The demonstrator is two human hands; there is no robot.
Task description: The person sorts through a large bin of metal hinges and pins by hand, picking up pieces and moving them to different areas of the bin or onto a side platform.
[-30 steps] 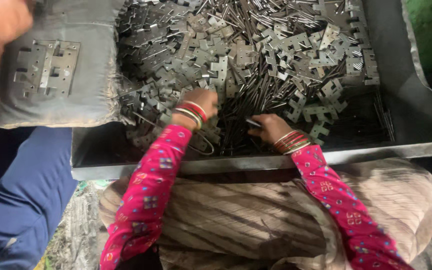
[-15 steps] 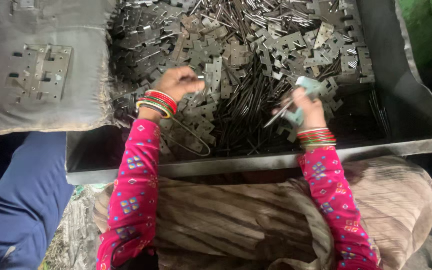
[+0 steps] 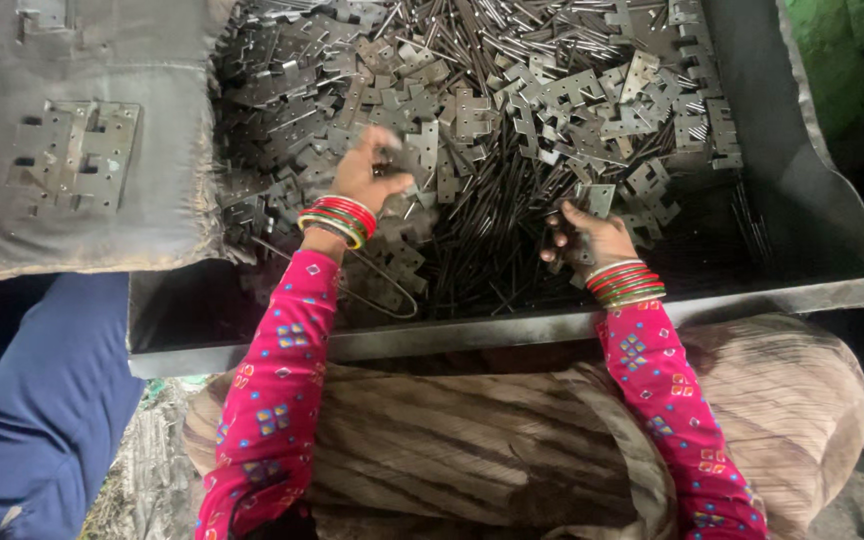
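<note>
Both hands (image 3: 367,178) (image 3: 584,238) in metal plates (image 3: 512,95), pins (image 3: 497,215)

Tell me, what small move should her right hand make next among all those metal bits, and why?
Probably lift the right hand clear of the tray with the flat hinge plate at its fingertips. Its fingers are curled over the thin rods, while the left hand reaches into the plate pile.

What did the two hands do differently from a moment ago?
The right hand, raised half a second ago with a flat metal plate and a thin pin, has dropped back to the dark pins, fingers curled on a plate. The left hand slid further up into the plate pile, pinching a small piece. The tray and the padded cushion stayed put.
</note>
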